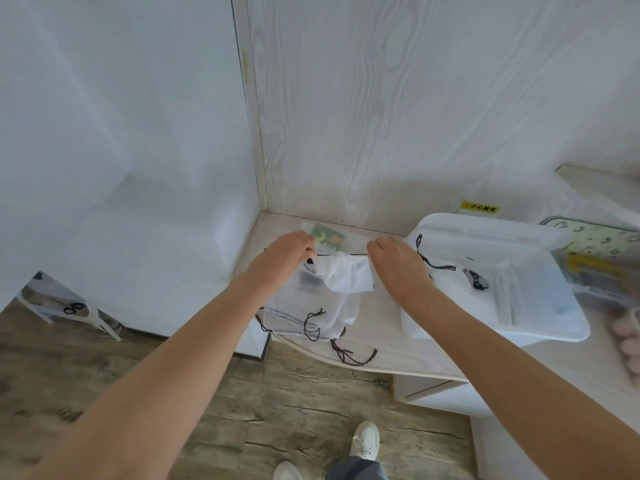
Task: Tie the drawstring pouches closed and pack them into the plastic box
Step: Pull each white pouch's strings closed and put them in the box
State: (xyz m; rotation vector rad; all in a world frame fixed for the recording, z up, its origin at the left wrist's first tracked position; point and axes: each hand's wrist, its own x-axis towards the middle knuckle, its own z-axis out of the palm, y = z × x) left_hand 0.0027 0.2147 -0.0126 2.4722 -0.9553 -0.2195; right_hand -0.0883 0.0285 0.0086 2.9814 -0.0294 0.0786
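Head view: I'm standing at the bench (391, 355), both hands up at the mouth of the top drawstring pouch (332, 289). My left hand (289, 252) is pinching one end of the black cord (353, 254); my right hand (394, 263) is pinching the other end, w/ the cord running taut between them and the pouch mouth bunching under it. Pouch is lying on a small stack of others near the bench's front-left corner, their loose cords trailing over the edge. Plastic box (568, 336) is sitting just right of my right hand, already holding at least one white pouch w/ black cord.

Step in hand, as I read it: cinching the mouth closed, knot not yet made.

Next move prob. calls for crossing the two cord ends, tying snug w/o losing tension, then carrying the pouch right and into the box.
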